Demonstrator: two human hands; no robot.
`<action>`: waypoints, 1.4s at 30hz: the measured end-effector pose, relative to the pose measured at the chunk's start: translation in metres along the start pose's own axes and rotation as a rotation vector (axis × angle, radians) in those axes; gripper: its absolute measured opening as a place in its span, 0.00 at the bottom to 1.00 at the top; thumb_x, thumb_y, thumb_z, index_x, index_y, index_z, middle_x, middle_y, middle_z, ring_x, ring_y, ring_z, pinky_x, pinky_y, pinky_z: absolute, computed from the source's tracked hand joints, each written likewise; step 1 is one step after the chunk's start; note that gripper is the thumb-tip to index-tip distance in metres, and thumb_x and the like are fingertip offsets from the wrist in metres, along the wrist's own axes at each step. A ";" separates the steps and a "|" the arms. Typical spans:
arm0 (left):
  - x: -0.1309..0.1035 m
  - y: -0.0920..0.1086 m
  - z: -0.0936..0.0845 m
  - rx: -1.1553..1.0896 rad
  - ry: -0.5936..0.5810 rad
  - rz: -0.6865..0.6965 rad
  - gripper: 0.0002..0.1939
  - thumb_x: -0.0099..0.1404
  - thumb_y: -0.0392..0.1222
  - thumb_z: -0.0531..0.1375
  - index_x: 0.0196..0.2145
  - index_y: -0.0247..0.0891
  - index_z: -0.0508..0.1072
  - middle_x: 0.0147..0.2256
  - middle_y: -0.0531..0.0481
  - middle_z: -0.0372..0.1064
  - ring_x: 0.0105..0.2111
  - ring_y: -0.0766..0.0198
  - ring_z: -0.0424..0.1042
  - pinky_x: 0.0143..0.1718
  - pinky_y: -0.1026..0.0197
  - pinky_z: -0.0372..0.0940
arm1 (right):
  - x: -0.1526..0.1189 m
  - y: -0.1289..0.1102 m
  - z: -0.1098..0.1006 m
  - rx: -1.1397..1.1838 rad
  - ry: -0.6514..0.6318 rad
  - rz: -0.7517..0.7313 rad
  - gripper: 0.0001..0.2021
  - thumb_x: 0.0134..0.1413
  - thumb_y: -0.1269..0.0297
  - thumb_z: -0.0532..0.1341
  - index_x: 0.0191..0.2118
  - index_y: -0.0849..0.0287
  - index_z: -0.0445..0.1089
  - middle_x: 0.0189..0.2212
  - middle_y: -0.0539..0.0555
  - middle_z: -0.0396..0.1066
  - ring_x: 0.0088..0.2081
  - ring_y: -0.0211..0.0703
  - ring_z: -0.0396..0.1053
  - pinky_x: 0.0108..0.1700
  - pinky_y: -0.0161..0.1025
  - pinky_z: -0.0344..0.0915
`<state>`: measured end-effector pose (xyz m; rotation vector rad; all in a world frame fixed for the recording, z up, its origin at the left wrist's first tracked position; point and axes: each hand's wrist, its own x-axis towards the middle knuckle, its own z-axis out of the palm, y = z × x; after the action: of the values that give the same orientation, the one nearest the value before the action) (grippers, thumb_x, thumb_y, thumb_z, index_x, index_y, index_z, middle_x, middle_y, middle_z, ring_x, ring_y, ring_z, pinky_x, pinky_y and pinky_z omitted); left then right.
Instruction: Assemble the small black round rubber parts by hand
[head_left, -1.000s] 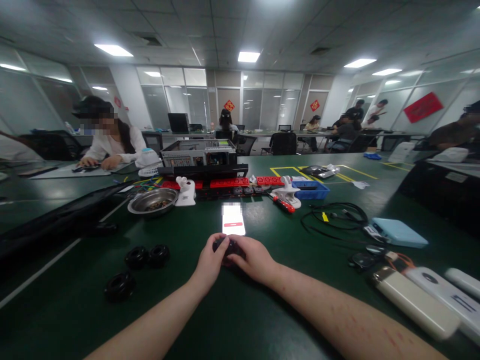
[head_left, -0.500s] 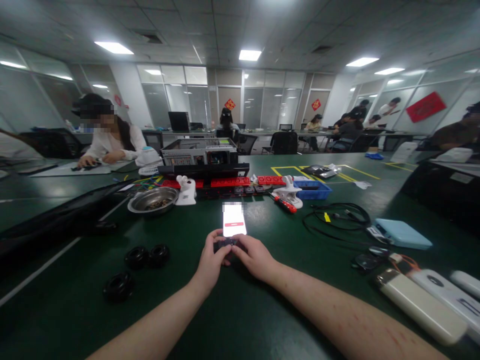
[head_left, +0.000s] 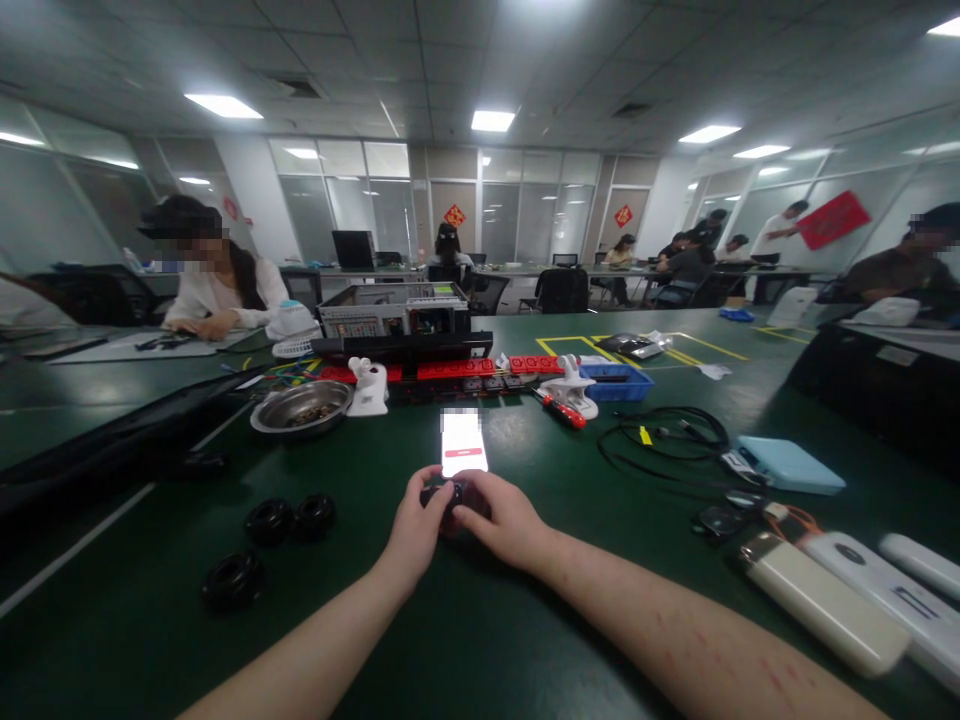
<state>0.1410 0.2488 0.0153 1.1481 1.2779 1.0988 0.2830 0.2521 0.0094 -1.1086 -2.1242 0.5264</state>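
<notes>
Just below the lit phone, both of my hands meet around a small black part. Fingers hide much of it, so its kind is unclear. My left hand is closed on it from the left, the thumb lying across its top. From the other side my right hand grips it with curled fingers and the thumb pointing inward. The phone's screen is bright white with a red bar. To the left lie a black ring-shaped tyre, another beside it and a third nearer me.
A metal bowl holds small parts. A red-handled screwdriver leans by a white clamp and a blue tray. An open computer case stands behind. Cables and power banks lie right. A co-worker sits far left.
The black part has turned between my fingers, and my left thumb now reaches higher over it. My right fingers have shifted. The camera view has moved slightly.
</notes>
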 end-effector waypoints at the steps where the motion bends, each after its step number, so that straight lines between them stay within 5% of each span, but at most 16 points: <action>1: 0.001 -0.001 0.000 -0.003 0.021 0.012 0.19 0.57 0.45 0.53 0.45 0.38 0.57 0.36 0.47 0.61 0.26 0.65 0.68 0.23 0.64 0.65 | 0.001 0.001 0.001 -0.005 0.001 0.033 0.14 0.53 0.63 0.55 0.46 0.58 0.60 0.36 0.53 0.66 0.34 0.40 0.63 0.35 0.35 0.59; 7: 0.003 -0.005 0.001 -0.030 0.049 0.046 0.23 0.55 0.40 0.54 0.48 0.39 0.54 0.37 0.48 0.59 0.25 0.68 0.67 0.22 0.66 0.64 | 0.007 0.009 0.006 -0.021 -0.034 0.050 0.10 0.57 0.63 0.52 0.39 0.60 0.66 0.33 0.53 0.67 0.35 0.40 0.63 0.36 0.35 0.59; 17: 0.002 0.002 0.001 -0.037 0.009 -0.015 0.17 0.59 0.44 0.51 0.45 0.38 0.56 0.34 0.48 0.63 0.25 0.66 0.68 0.23 0.64 0.66 | 0.003 0.007 0.004 -0.021 0.001 -0.057 0.15 0.52 0.72 0.55 0.48 0.59 0.61 0.39 0.55 0.66 0.39 0.41 0.63 0.42 0.37 0.59; 21: 0.000 0.004 0.002 -0.036 -0.010 -0.031 0.15 0.59 0.44 0.50 0.44 0.36 0.57 0.29 0.50 0.63 0.22 0.67 0.67 0.21 0.65 0.64 | 0.002 0.003 0.002 -0.027 0.004 -0.048 0.15 0.52 0.70 0.55 0.47 0.59 0.61 0.39 0.54 0.65 0.39 0.41 0.62 0.41 0.37 0.59; 30: 0.000 -0.001 0.000 -0.052 0.000 0.014 0.22 0.54 0.40 0.54 0.47 0.39 0.55 0.35 0.49 0.61 0.24 0.68 0.67 0.22 0.65 0.64 | 0.005 0.007 0.004 -0.019 -0.008 0.075 0.10 0.57 0.62 0.52 0.37 0.61 0.65 0.32 0.53 0.66 0.33 0.39 0.62 0.34 0.35 0.58; 37: 0.002 0.001 0.001 -0.052 -0.005 -0.021 0.17 0.59 0.43 0.51 0.45 0.39 0.56 0.35 0.47 0.62 0.25 0.67 0.68 0.22 0.65 0.65 | 0.004 0.007 0.005 0.004 0.014 -0.036 0.12 0.52 0.70 0.56 0.44 0.60 0.62 0.35 0.53 0.65 0.36 0.39 0.61 0.38 0.35 0.58; 42: 0.003 0.003 0.001 -0.050 -0.051 -0.055 0.13 0.60 0.42 0.49 0.43 0.36 0.57 0.25 0.52 0.64 0.20 0.68 0.67 0.20 0.67 0.63 | 0.001 0.001 0.001 -0.014 0.010 -0.087 0.16 0.51 0.73 0.55 0.47 0.59 0.60 0.38 0.54 0.63 0.38 0.40 0.61 0.41 0.37 0.58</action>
<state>0.1418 0.2518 0.0176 1.0906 1.2285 1.0486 0.2826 0.2539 0.0088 -1.0195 -2.1591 0.4656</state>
